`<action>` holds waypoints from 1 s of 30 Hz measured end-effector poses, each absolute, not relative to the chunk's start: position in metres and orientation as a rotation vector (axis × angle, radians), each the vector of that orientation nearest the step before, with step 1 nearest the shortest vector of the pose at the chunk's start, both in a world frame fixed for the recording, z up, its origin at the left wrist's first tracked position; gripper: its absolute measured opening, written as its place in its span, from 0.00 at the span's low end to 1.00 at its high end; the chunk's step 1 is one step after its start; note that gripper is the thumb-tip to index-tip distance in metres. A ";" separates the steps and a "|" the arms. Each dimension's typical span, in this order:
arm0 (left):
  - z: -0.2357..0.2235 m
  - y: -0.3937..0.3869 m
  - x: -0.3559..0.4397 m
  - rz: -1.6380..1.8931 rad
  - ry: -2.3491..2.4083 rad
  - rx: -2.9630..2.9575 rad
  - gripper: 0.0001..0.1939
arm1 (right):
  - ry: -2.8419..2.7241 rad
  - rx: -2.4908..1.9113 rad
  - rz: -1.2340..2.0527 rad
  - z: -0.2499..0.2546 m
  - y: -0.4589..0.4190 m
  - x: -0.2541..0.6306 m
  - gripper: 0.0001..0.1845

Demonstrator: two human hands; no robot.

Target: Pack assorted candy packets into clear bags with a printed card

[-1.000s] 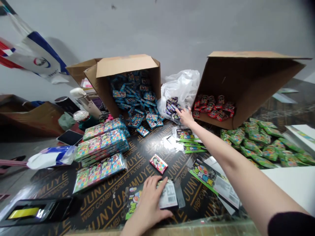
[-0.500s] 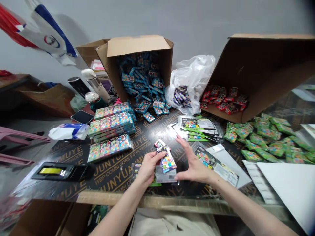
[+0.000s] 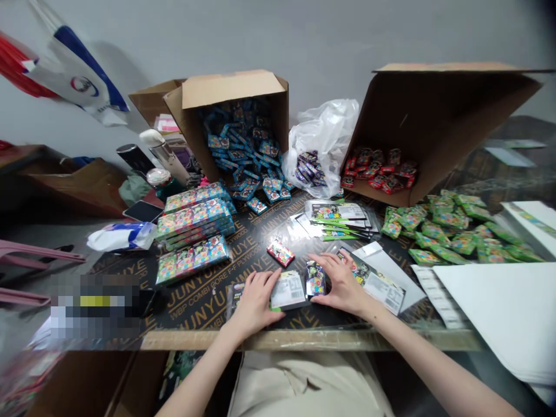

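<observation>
My right hand [image 3: 341, 284] grips a small purple printed packet [image 3: 315, 279] by its top and bottom ends, thumb below and fingers above, just over the black board. My left hand [image 3: 257, 298] lies with its fingers spread over a flat printed plastic bag [image 3: 290, 289], whose white barcode panel shows to the right of the fingers. Behind both hands, a small red packet [image 3: 280, 253] rests alone on the board. Close to my right hand is another printed bag [image 3: 384, 288], on top of a white sheet.
Stacked wrapped multipacks [image 3: 193, 260] stand at left. Behind are a carton of blue packets [image 3: 245, 153], a clear plastic bag [image 3: 325, 130] with purple packets and a carton of red packets [image 3: 380, 174]. Flat printed bags [image 3: 339, 217] and green packets [image 3: 460, 229] lie to the right.
My right hand came back from the clear plastic bag. The purple packet, held in my left hand half a second ago, is now in my right; my left hand lies on the printed bag.
</observation>
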State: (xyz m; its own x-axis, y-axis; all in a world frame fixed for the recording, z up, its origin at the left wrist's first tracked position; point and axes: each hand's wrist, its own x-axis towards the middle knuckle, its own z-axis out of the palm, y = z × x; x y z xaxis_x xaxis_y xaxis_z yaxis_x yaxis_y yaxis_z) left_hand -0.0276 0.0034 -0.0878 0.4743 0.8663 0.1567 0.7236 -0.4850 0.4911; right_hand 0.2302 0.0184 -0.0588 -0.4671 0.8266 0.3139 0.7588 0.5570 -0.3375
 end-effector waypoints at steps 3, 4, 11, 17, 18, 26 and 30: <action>-0.089 0.002 -0.028 0.656 1.338 2.321 0.51 | -2.331 -1.296 0.257 -0.062 0.013 0.232 0.51; -0.088 0.002 -0.027 0.676 1.323 2.308 0.52 | -2.334 -1.282 0.309 -0.061 0.012 0.232 0.53; -0.078 -0.003 -0.026 0.731 1.283 2.243 0.52 | -2.330 -1.144 0.403 -0.062 0.007 0.226 0.61; -0.077 -0.004 -0.033 0.755 1.413 2.156 0.51 | -2.220 -1.049 0.678 -0.058 0.004 0.214 0.36; -0.077 -0.004 -0.034 0.744 1.410 2.158 0.51 | -2.222 -1.042 0.721 -0.056 0.010 0.212 0.31; -0.084 -0.004 -0.031 0.481 1.340 2.343 0.44 | -2.598 -1.008 0.666 -0.062 0.126 0.178 0.53; -0.082 -0.004 -0.027 0.455 1.385 2.394 0.41 | -2.683 -0.851 0.750 -0.064 0.143 0.166 0.47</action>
State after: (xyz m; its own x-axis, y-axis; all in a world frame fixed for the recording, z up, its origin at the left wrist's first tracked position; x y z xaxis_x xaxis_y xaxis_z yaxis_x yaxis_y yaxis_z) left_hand -0.0268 -0.0040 -0.0815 0.4744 0.8740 0.1052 0.7660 -0.4687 0.4399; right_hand 0.1657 0.1426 -0.0642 -0.8056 0.5894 0.0605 0.4727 0.7009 -0.5341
